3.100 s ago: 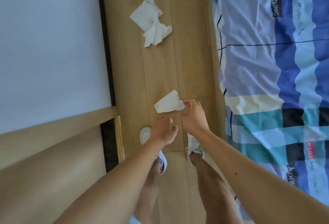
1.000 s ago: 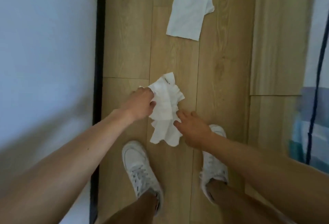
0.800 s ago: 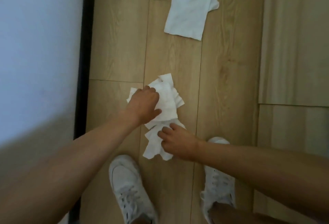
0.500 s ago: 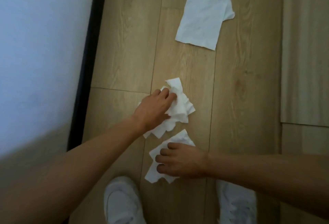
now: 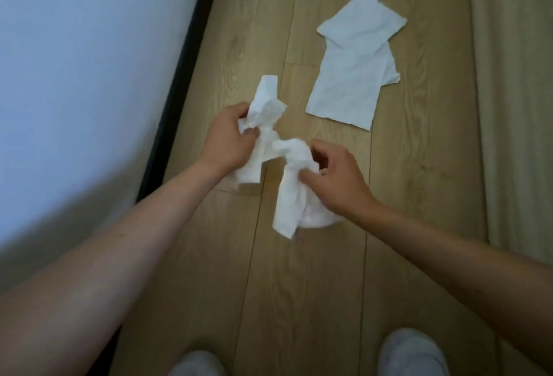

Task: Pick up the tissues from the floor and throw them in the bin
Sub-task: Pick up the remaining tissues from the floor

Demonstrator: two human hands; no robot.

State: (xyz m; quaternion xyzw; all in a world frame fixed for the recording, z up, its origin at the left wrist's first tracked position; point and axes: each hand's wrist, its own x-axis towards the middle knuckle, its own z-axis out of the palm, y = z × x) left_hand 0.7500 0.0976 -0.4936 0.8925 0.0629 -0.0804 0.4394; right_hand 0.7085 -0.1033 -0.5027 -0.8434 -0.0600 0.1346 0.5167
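Observation:
My left hand (image 5: 229, 139) grips a crumpled white tissue (image 5: 263, 106) whose ends stick out above and below the fist. My right hand (image 5: 336, 179) pinches a second crumpled tissue (image 5: 288, 196) that hangs down from the fingers, lifted off the wooden floor (image 5: 299, 286). The two tissues nearly touch between my hands. Further ahead, flat white tissues (image 5: 353, 67) lie overlapped on the floor, apart from both hands. No bin is in view.
A white wall (image 5: 83, 61) with a black skirting strip (image 5: 179, 76) runs along the left. A beige panel (image 5: 514, 91) borders the floor on the right. The toes of my white shoes (image 5: 410, 351) show at the bottom edge.
Both hands have closed on the tissues and lifted them off the floor. The view has pulled back, so the flat tissues ahead show in full.

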